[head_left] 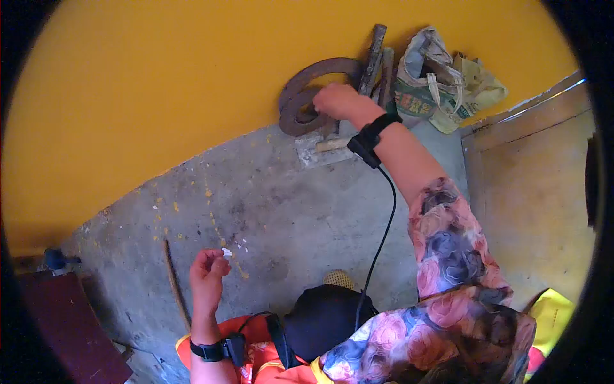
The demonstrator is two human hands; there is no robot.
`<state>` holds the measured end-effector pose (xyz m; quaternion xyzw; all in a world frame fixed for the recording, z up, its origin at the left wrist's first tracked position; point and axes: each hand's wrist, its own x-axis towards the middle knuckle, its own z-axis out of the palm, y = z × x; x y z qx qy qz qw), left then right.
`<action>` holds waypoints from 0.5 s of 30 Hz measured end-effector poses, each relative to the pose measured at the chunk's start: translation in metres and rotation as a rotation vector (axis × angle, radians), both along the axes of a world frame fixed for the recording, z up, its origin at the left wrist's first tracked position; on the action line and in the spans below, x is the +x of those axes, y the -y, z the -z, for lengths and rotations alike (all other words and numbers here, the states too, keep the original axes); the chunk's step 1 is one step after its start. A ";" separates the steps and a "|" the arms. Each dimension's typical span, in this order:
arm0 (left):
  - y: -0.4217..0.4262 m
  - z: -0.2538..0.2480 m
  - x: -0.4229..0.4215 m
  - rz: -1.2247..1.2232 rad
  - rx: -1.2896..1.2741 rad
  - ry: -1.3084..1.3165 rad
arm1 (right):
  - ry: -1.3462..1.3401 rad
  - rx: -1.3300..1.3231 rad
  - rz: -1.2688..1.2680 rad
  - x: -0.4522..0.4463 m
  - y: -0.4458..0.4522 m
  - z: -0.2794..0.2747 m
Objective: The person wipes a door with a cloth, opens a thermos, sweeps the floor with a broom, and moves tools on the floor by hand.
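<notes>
My right hand (339, 101) is stretched out to the wall, its fingers curled in front of two rusty brown rings, a larger ring (320, 66) behind a smaller ring (289, 121). What those fingers hold, if anything, is hidden. Below that wrist, a pale wooden handle (332, 146) lies on a crumpled clear plastic sheet (307, 152). My left hand (208, 274) is low over the floor, thumb and fingers pinched together, with a small white scrap (227, 253) at the fingertips. Several white bits (241, 244) lie on the floor beyond it.
Dark wooden bars (373, 61) and a printed bag (416, 96) lean at the yellow wall. A wooden panel (531, 179) stands at right. On the left are a thin curved stick (171, 275), a maroon board (64, 326) and a blue object (56, 259). A black cable (385, 237) hangs from my right wrist.
</notes>
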<state>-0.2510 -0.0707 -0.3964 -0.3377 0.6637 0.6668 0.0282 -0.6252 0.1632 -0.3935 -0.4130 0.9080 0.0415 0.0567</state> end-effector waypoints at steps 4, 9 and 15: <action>0.002 0.005 -0.001 0.034 0.016 0.019 | -0.094 0.155 -0.018 -0.005 -0.002 0.028; 0.003 0.008 0.002 0.038 -0.009 0.003 | -0.286 -0.014 0.032 -0.003 -0.007 0.032; 0.042 -0.011 0.008 0.096 -0.265 0.026 | -0.326 -0.268 0.352 0.037 -0.013 0.003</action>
